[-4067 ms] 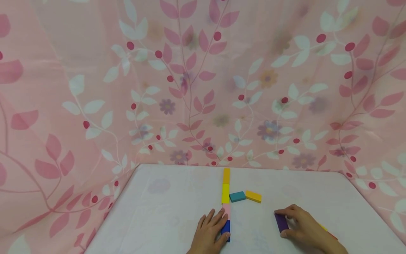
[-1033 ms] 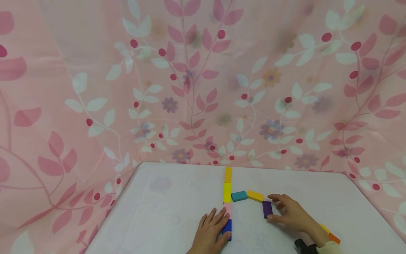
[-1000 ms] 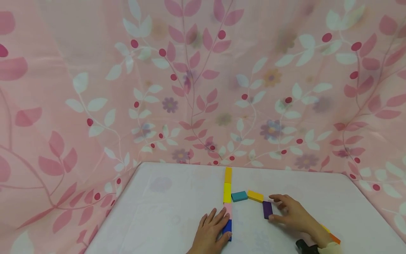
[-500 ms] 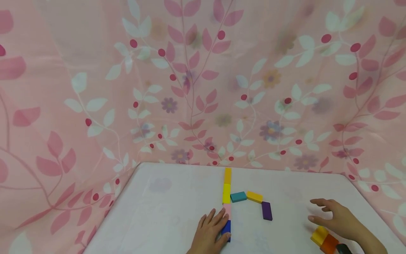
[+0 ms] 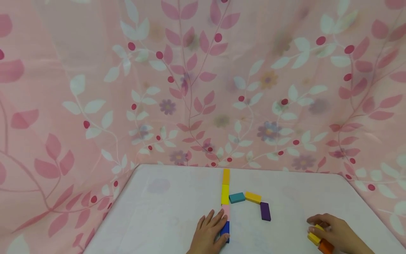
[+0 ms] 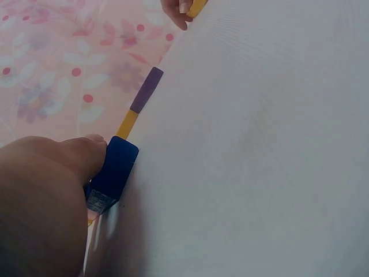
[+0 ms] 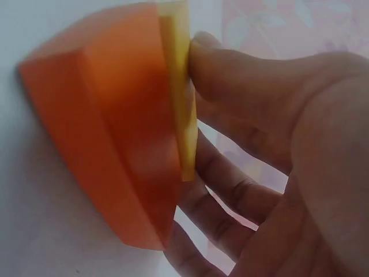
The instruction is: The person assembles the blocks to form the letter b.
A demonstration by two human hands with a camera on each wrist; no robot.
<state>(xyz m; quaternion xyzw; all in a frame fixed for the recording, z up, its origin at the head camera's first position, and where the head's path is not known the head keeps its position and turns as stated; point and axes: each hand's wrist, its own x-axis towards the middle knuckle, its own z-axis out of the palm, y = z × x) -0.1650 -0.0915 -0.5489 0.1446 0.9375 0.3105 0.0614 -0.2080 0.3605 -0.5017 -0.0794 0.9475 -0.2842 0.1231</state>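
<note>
My left hand [image 5: 207, 231] rests with extended fingers over a blue block [image 5: 225, 229] and a pink block [image 5: 225, 209]. Beyond them, a bright yellow block [image 5: 225, 194] and a yellow-orange block [image 5: 226, 176] extend the same straight column. A teal block [image 5: 237, 198], a golden block [image 5: 253, 197] and a purple block [image 5: 265, 211] curve off to its right. At the right, my right hand [image 5: 337, 231] pinches a yellow block [image 5: 314, 239] between thumb and fingers. An orange block [image 7: 127, 127] lies against that yellow block in the right wrist view.
Everything lies on a white-covered table [image 5: 158, 204]. A pink leaf-patterned curtain [image 5: 203, 88] hangs behind its far edge and at the sides.
The purple block was carried left and set at the golden block's end. My right hand let go, moved right and took hold of the yellow block. My left hand stayed in place.
</note>
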